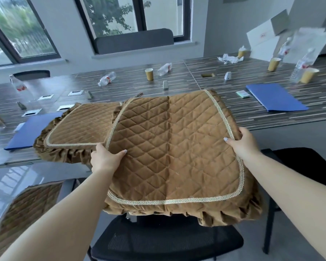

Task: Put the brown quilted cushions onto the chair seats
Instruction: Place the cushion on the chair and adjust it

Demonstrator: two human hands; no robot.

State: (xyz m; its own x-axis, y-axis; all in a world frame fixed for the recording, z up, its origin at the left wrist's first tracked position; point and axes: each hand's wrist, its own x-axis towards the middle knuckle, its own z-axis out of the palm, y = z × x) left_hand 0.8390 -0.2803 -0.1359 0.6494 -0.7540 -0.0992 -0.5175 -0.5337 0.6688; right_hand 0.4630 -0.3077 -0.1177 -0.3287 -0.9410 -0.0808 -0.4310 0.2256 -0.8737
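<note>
Two hands grip one cushion [175,147] by its side edges: the left hand [104,160] with thumb on top and fingers curled under, the right hand [241,141] the same way. The cushion tilts over a black chair [164,240], its far edge on the surface [271,117]. A second cushion [83,127] lies flat there, just left. Bottles [106,79] carry red labels, too blurred to read.

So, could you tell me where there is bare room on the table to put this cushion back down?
Bare tabletop lies between the held cushion and the right blue folder. The left is crowded: a second cushion overlaps another blue folder. Bottles and cups dot the far side.
</note>
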